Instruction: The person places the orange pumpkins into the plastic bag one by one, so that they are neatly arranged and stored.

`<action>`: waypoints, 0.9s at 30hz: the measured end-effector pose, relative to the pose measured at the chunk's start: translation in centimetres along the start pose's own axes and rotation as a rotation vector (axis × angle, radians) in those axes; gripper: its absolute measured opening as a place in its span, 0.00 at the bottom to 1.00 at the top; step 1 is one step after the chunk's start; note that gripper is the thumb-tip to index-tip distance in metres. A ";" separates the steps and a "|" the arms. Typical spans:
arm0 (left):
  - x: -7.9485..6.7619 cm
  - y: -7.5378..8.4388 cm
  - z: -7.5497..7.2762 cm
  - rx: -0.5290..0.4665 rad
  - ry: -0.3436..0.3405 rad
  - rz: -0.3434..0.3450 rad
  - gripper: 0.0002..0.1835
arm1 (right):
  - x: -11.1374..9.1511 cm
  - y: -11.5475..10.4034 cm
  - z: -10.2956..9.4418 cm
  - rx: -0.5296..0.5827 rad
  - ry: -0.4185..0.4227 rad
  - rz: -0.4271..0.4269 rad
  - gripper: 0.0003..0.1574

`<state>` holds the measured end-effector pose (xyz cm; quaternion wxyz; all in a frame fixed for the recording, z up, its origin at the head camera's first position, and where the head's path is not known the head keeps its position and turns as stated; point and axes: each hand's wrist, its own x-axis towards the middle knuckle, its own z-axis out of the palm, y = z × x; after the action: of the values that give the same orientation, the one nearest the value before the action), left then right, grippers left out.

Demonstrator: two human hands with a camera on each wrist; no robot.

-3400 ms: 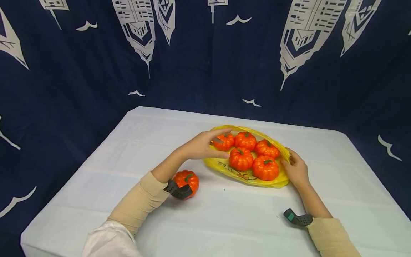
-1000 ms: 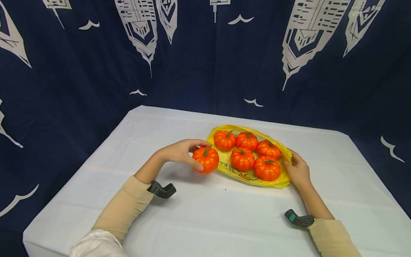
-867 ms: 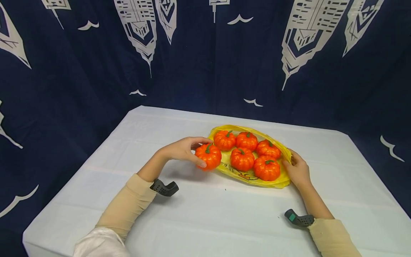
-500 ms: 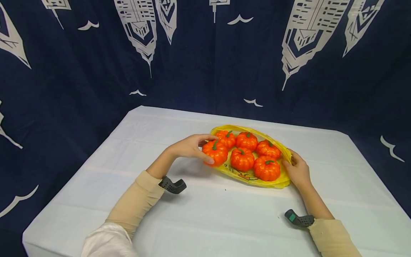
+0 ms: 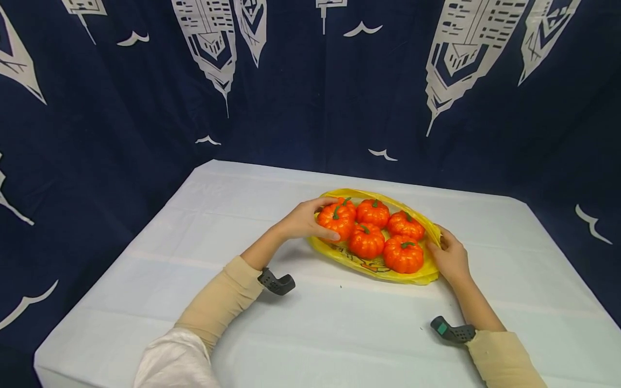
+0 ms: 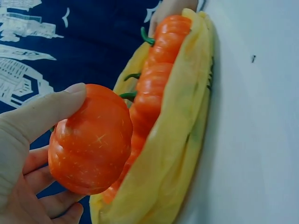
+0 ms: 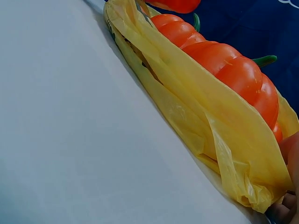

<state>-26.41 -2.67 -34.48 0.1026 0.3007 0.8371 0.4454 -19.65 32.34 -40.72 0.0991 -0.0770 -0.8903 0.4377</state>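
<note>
A small orange pumpkin [image 5: 336,222] with a green stem is in my left hand [image 5: 304,220], gripped between thumb and fingers. It hangs over the left end of a yellow plastic bag [image 5: 421,277], partly covering another pumpkin behind it. In the left wrist view the held pumpkin [image 6: 91,144] is above the bag's edge [image 6: 180,154]. Several like pumpkins [image 5: 404,254] sit inside the bag, which lies spread open on the table. At the bag's right end, my right hand [image 5: 450,258] pinches the rim; in the right wrist view its fingers [image 7: 290,200] are mostly cut off.
A white cloth covers the table [image 5: 339,334]. Behind it hangs a dark blue curtain [image 5: 291,108] with white building prints. Dark wrist mounts [image 5: 276,282] sit on both forearms.
My left hand first went for the pumpkin on the table left of the bag, having left another inside. It has carried this one rightward over the bag. The right hand has stayed put.
</note>
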 end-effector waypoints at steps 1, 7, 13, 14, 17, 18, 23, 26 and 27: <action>0.1 -0.1 0.1 0.008 0.002 -0.004 0.46 | 0.0 0.0 0.0 0.000 0.000 -0.001 0.33; 0.4 -0.6 0.6 0.062 0.009 -0.035 0.47 | 0.0 -0.1 0.0 0.000 -0.002 -0.005 0.33; 0.4 -1.2 0.7 0.103 0.018 -0.048 0.48 | 0.0 -0.2 0.0 0.003 -0.002 -0.006 0.33; 0.4 -1.3 0.7 0.106 0.017 -0.052 0.48 | 0.0 -0.2 0.0 0.002 -0.002 -0.006 0.33; 0.4 -1.5 0.8 0.119 0.004 -0.071 0.49 | 0.0 -0.2 0.0 0.001 -0.001 -0.006 0.33; 0.4 -1.6 0.8 0.127 -0.003 -0.075 0.49 | 0.0 -0.2 0.0 0.000 0.000 -0.007 0.33; 0.4 -1.7 0.9 0.174 -0.044 -0.086 0.50 | 0.0 -0.1 0.1 -0.002 0.002 -0.002 0.33; 0.4 -1.8 0.8 0.200 -0.071 -0.078 0.49 | 0.0 0.0 0.1 -0.004 0.000 0.008 0.34; 0.4 -1.8 0.9 0.214 -0.081 -0.075 0.48 | 0.0 0.0 0.1 -0.006 -0.002 0.010 0.34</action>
<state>-27.09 -2.59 -36.37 0.1202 0.2964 0.8857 0.3366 -19.67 32.29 -40.80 0.0959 -0.0814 -0.8913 0.4356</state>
